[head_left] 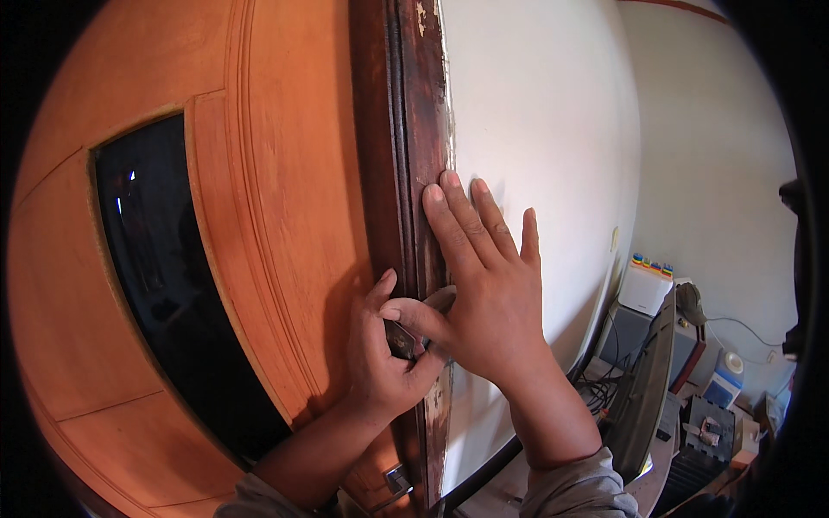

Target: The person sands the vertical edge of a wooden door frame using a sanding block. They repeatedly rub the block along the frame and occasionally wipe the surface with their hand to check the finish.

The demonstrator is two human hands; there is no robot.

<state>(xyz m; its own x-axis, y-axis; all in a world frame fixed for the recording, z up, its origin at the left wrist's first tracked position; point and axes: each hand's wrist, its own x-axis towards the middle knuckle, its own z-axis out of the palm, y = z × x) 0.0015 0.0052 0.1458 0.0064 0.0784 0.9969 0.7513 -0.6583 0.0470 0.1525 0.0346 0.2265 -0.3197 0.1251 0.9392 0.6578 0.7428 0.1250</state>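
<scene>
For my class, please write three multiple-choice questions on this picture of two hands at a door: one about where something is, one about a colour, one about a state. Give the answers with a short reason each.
1. Where does the right hand lie?
A. flat against the white wall, fingertips at the dark door frame
B. on the dark glass pane
C. on the desk in the corner

2. What colour is the door?
A. blue
B. orange-brown wood
C. white

3. How is the left hand held?
A. open and hanging free
B. pointing up at the ceiling
C. closed around a small dark tool at the frame

Answers:
1 A, the palm and spread fingers rest on the wall beside the frame.
2 B, the panelled wood is orange-brown around the pane.
3 C, the fingers and thumb curl round the tool.
</scene>
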